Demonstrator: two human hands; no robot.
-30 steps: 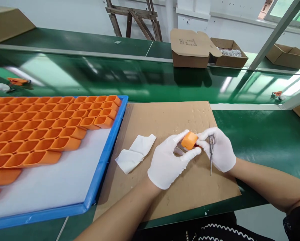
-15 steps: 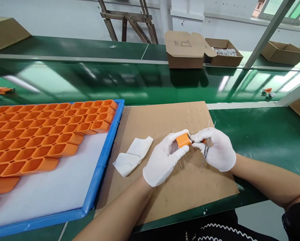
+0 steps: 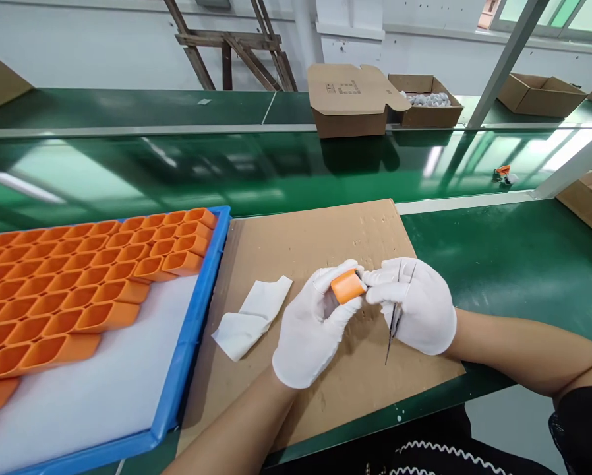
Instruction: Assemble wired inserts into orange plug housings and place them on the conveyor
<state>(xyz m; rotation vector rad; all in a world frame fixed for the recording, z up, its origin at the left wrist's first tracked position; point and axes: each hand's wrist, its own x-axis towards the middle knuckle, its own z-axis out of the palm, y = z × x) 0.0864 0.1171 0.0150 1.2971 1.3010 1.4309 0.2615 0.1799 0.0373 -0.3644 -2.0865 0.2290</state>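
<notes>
Between the thumb and fingers of my gloved left hand (image 3: pixel 306 330) is a small orange plastic housing (image 3: pixel 347 286), its end turned toward the right. My gloved right hand (image 3: pixel 417 307) keeps a pair of thin metal tweezers (image 3: pixel 393 324) tucked across the palm, tips pointing down. Its thumb and fingertips meet the housing's right end, where a small dark part shows at the upper edge. Whatever else those fingertips pinch is hidden. Both hands are above a cardboard sheet (image 3: pixel 316 244), and a folded white cloth (image 3: pixel 251 318) lies on it, left of my left hand.
At left, a blue tray (image 3: pixel 190 336) holds rows of orange housings (image 3: pixel 98 284) on a white liner. Beyond runs a shiny green belt (image 3: pixel 276 178), with a small orange-and-white part (image 3: pixel 504 175) on it. Cardboard boxes (image 3: pixel 350 122) stand on the back shelf.
The right fingertips have closed in against the housing's end; the gap with a small orange and dark part between has gone. The tweezers have tilted. The view has shifted slightly.
</notes>
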